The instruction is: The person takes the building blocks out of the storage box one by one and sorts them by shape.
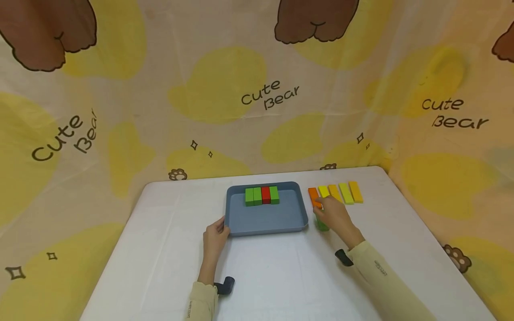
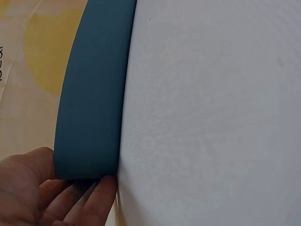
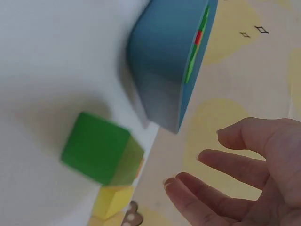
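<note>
A blue-grey tray [image 1: 265, 223] lies on the table, with green blocks [image 1: 250, 197] and a red block [image 1: 266, 195] in a row inside, toward its far edge. My left hand [image 1: 215, 236] grips the tray's near left corner; in the left wrist view its thumb and fingers [image 2: 106, 195] lie around the tray wall [image 2: 94, 94]. Right of the tray, my right hand [image 1: 336, 216] hovers over a green block [image 1: 322, 225] and beside an orange block [image 1: 313, 192]. The right wrist view shows its fingers [image 3: 235, 169] spread, holding nothing, apart from the green block [image 3: 96, 148].
Several yellow, lime and amber blocks [image 1: 355, 192] stand in a row right of the orange one, partly behind my right hand. A white cloth [image 1: 273, 276] covers the table. Behind and at the sides hangs a bear-print curtain [image 1: 225, 89]. Dark wrist straps [image 1: 225, 286] show at both sleeves.
</note>
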Demonstrator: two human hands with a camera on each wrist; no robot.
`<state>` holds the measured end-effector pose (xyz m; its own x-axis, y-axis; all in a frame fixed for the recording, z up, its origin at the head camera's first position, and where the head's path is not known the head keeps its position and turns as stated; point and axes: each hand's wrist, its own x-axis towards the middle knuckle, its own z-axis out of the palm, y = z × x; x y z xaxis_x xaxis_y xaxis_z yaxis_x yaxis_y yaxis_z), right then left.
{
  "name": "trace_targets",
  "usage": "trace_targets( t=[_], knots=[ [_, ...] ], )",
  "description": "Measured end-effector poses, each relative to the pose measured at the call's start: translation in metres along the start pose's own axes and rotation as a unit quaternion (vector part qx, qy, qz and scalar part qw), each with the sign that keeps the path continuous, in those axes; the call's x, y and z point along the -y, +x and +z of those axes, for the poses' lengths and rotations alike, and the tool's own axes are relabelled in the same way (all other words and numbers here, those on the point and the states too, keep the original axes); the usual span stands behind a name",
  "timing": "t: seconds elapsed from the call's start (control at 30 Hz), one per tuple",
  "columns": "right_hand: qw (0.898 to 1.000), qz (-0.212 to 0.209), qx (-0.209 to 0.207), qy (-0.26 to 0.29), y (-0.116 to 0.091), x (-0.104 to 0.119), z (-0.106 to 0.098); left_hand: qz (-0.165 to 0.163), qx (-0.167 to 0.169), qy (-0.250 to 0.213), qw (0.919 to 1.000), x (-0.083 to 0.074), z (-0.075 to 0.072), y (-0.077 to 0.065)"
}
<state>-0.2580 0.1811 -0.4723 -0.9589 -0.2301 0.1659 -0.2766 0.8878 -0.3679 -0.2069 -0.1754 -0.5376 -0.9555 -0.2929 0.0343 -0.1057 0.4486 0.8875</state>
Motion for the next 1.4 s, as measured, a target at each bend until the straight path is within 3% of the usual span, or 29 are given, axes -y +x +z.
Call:
trace_targets(
  t=[0.13, 0.5, 0.8, 1.2, 1.4],
  knots=[
    [1.000, -0.025, -0.015, 0.009, 0.016, 0.016, 0.002, 0.002, -0.001, -0.001, 1.0000, 0.000, 0.000, 0.002],
    [0.997, -0.022, 0.075, 0.017, 0.064, 0.058, 0.019, -0.002, 0.003, 0.000, 1.0000, 0.003, 0.000, 0.002],
    [0.995, -0.011, 0.099, -0.002, 0.097, 0.080, 0.039, -0.006, -0.001, -0.001, 1.0000, 0.005, 0.002, 0.002],
    [0.991, 0.016, 0.129, -0.014, 0.107, 0.092, 0.058, -0.013, -0.003, -0.009, 0.9999, 0.005, 0.003, -0.003],
    [0.989, 0.038, 0.139, 0.015, 0.108, 0.094, 0.059, -0.008, -0.003, -0.010, 0.9999, 0.004, 0.002, 0.000]
  ],
)
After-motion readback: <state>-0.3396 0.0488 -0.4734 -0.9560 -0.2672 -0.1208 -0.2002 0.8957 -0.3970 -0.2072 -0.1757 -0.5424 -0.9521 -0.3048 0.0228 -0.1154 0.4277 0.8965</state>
